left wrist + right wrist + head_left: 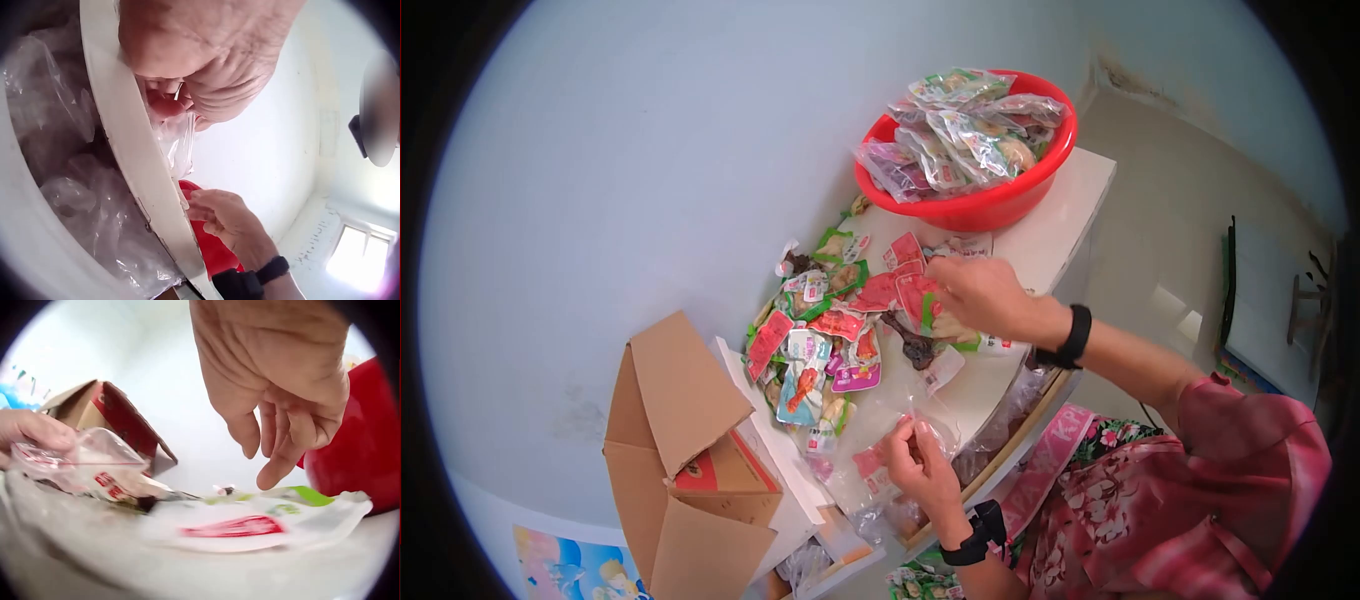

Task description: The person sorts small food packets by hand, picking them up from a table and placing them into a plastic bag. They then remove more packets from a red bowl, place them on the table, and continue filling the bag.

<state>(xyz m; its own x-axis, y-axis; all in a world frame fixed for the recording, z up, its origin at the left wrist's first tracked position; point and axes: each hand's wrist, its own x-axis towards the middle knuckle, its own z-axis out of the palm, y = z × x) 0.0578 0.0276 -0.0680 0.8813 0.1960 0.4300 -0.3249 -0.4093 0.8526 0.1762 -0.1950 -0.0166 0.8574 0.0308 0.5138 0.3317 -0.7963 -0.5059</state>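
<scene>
My left hand pinches the mouth of a clear zip bag low over the table's near side. Through the bag's film shows a packet with red print. In the left wrist view the same hand has its fingertips on the clear film. My right hand is over the snack packets, nearest to a white and green packet. Its fingers reach down loosely apart, with nothing between them in the right wrist view. Beside it lie red packets and a dark vacuum-packed piece.
A red basin filled with bagged packets stands at the table's far end. Mixed packets are heaped along the wall side. An open cardboard box stands at the left. Below the table edge, an open drawer holds clear plastic bags.
</scene>
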